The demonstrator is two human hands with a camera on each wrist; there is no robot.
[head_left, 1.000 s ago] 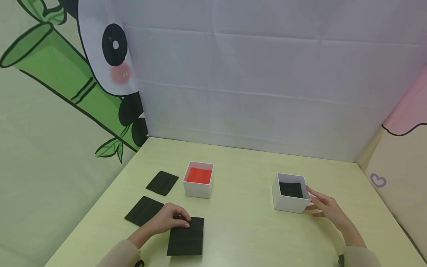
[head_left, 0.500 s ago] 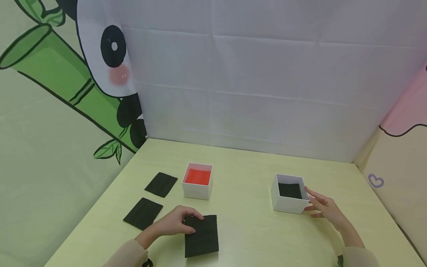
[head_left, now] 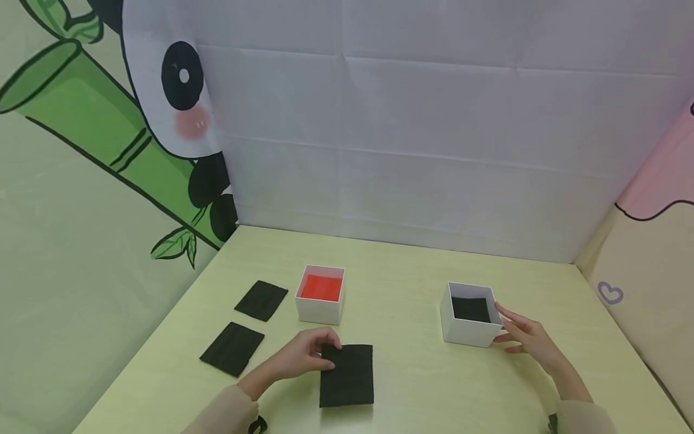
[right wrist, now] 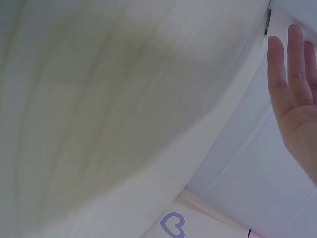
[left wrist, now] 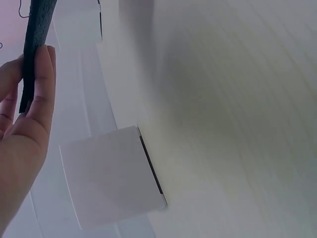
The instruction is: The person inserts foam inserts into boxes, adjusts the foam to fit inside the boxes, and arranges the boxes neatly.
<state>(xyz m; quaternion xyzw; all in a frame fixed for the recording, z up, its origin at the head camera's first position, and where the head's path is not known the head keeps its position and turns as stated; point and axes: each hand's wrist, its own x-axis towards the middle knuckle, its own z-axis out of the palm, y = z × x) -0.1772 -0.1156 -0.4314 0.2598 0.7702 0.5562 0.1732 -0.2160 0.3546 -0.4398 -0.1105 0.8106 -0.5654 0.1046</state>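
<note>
Black square (head_left: 349, 383), pinched in left hand (head_left: 305, 354) above table (head_left: 409, 380), has shifted rightward, now nearer right box (head_left: 469, 333); looks mid-carry. Right hand (head_left: 534, 345) has fingers extended against that box. 2 more squares (head_left: 233, 349) lie left.

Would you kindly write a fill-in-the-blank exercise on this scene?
1. The left hand pinches a flat, square piece whose colour is ____.
2. In the head view, the square, open-topped white box on the left holds a flat piece coloured ____.
3. Not counting the held one, flat, square black pieces lying directly on the pale yellow table number ____.
4. The right hand is at the ____ side of the other open-topped white box in the head view.

Missing words: black; red; two; right.
</note>
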